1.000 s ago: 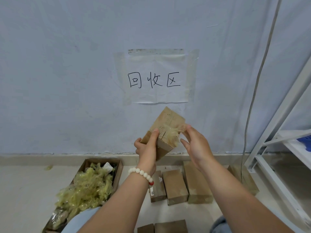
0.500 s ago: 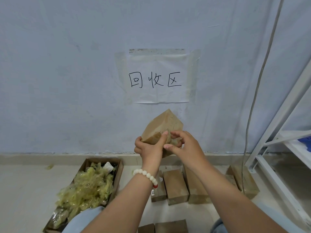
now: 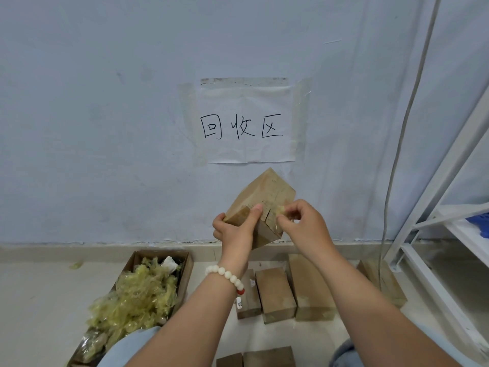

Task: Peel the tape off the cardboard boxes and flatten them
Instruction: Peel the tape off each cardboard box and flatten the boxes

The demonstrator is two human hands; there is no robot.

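Closest to me, at the very bottom of my view, I see two brown boxes (image 3: pixel 267 356) on the floor (image 3: pixel 34 300), between the person's knees in pale blue trousers. Both arms reach up and away from me. A little further out on the left lies an open carton (image 3: pixel 189 263), and it is stuffed with a heap of yellowish crumpled tape scraps (image 3: pixel 140 295). Just to the right of it, a row of closed boxes (image 3: pixel 275 292) lies side by side on the floor, partly hidden behind the arms. The left wrist wears a bracelet (image 3: pixel 227 276) of white beads with one red bead. Further on, the left hand (image 3: pixel 234 231) is wrapped around the lower end of the cardboard box (image 3: pixel 267 192), with the thumb pressed on its front face. The box is up in the air, tilted, with one corner pointing up, in front of the wall and above the row of boxes. The right hand (image 3: pixel 304 226) pinches a small bunched piece of tape (image 3: pixel 281 209) at the box's right edge, with its fingers curled in tight. Behind the box is a pale wall (image 3: pixel 92 128) with a paper sign (image 3: pixel 247 102) taped to it, bearing three handwritten characters. On the right, a grey cable (image 3: pixel 402 133) hangs down the wall beside a white metal shelf (image 3: pixel 449 160).
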